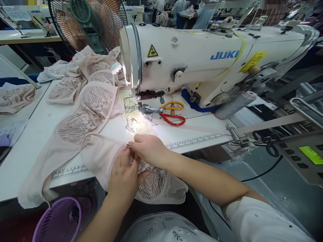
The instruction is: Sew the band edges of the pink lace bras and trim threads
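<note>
At the table's front edge, my left hand (124,173) is closed on a beige lace bra (153,185), its fingers along the fabric edge. The bra's lace cup hangs over the edge towards my lap. My right hand (148,149) is pinched against the same edge, touching the left fingertips. A small dark tip shows at the right fingertips; what it belongs to is hidden. More joined beige lace bras (97,101) lie to the left in a chain. Beyond my hands stands a white sewing machine (161,50), its lamp lighting the needle area.
Scissors (173,119) with one red and one orange handle lie under the machine arm. A fan (87,23) stands behind the fabric pile. A purple basket (58,218) is below the table at left. A control box (300,151) and metal tape guide (233,132) are at right.
</note>
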`<act>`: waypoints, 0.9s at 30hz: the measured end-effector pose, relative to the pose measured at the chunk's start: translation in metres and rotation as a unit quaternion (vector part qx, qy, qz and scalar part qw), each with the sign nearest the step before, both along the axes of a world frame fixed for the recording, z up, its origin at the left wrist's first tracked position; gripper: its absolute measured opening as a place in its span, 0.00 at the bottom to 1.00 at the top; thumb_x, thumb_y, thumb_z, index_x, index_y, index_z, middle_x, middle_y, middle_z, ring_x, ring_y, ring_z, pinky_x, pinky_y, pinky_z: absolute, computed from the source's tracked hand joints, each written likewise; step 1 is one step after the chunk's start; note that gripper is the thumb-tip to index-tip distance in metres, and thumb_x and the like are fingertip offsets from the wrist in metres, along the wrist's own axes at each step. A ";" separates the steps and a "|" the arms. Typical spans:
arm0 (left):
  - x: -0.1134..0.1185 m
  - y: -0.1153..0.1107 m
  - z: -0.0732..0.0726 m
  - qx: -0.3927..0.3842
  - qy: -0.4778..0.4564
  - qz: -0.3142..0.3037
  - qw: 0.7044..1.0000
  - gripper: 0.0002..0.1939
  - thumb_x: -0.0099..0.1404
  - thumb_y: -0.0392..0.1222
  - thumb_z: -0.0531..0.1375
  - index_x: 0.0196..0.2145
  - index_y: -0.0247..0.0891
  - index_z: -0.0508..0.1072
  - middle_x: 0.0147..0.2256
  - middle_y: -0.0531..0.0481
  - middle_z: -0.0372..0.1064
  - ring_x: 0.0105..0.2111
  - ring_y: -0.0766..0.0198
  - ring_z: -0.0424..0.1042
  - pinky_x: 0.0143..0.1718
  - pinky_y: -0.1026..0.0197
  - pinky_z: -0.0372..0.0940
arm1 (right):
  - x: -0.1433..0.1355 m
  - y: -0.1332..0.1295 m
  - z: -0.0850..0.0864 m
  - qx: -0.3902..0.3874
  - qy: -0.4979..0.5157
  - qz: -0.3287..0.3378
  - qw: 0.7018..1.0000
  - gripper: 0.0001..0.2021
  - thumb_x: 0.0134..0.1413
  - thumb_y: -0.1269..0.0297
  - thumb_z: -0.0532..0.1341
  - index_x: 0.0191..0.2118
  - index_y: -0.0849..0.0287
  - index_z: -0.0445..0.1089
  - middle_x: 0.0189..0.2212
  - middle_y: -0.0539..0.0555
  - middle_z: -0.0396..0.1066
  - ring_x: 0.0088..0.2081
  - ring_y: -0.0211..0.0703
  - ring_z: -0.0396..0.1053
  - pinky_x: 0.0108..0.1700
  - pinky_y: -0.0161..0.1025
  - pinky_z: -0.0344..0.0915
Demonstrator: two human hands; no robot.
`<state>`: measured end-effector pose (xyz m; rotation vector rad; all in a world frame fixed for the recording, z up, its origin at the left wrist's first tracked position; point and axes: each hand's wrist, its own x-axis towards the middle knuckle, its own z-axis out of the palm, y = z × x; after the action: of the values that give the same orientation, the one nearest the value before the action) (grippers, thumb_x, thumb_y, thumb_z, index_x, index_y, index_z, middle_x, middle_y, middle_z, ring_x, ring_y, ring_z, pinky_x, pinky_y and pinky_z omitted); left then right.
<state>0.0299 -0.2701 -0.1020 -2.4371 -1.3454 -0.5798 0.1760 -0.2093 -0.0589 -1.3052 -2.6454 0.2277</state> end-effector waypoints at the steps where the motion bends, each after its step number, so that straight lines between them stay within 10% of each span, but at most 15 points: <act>1: 0.000 0.000 0.001 0.000 0.000 -0.002 1.000 0.26 0.64 0.54 0.57 0.50 0.28 0.69 0.48 0.30 0.62 0.50 0.42 0.66 0.45 0.45 0.70 | 0.002 0.000 0.001 0.003 -0.004 0.010 1.000 0.06 0.55 0.71 0.56 0.36 0.61 0.70 0.29 0.52 0.63 0.27 0.38 0.53 0.25 0.36 0.40; 27: 0.000 0.001 0.009 -0.023 0.021 -0.016 0.999 0.26 0.59 0.51 0.64 0.51 0.33 0.71 0.47 0.32 0.59 0.49 0.39 0.66 0.44 0.42 0.70 | 0.035 -0.003 0.022 -0.046 -0.086 0.048 0.994 0.05 0.52 0.75 0.57 0.34 0.63 0.70 0.29 0.53 0.63 0.26 0.38 0.48 0.25 0.37 0.39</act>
<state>0.0297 -0.2690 -0.0928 -2.4984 -1.3192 -0.5065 0.2110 -0.2124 -0.0369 -1.2800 -2.8776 0.2650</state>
